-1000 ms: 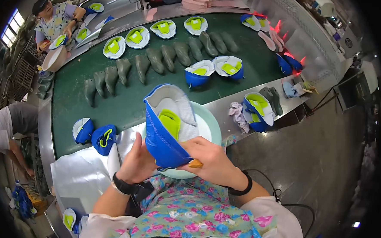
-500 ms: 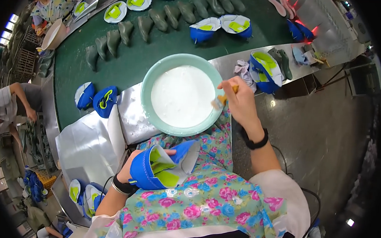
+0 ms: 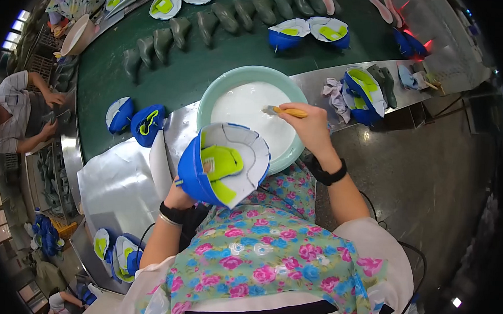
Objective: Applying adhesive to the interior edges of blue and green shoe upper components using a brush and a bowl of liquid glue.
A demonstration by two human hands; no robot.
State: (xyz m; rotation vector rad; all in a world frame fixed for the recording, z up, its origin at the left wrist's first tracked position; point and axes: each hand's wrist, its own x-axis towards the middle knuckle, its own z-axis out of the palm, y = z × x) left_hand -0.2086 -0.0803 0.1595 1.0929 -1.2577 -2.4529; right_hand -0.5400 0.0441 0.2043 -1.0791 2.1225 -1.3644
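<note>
My left hand [image 3: 180,194] grips a blue shoe upper [image 3: 191,168] from below and behind, so most of its fingers are hidden. The upper gapes upward, showing a white inner edge and yellow-green lining, and it overlaps the near left rim of a pale green basin [image 3: 207,102]. White liquid [image 3: 240,108] fills much of that basin. Closed round the yellow handle of a brush [image 3: 292,112], my right hand [image 3: 310,129] is over the basin's right side. The bristles point left, at or just above the liquid; I cannot tell whether they touch.
Dark green shoe lasts [image 3: 206,26] stand in a row on the green work surface [image 3: 105,72]. More blue uppers [image 3: 285,39] lie about it. A crumpled cloth [image 3: 337,99] sits right of the basin. At the left, a co-worker [image 3: 15,105] handles a dark last.
My left hand has raised the upper toward the basin and turned its opening up. My right hand has swung the brush from the basin's right rim to over the liquid.
</note>
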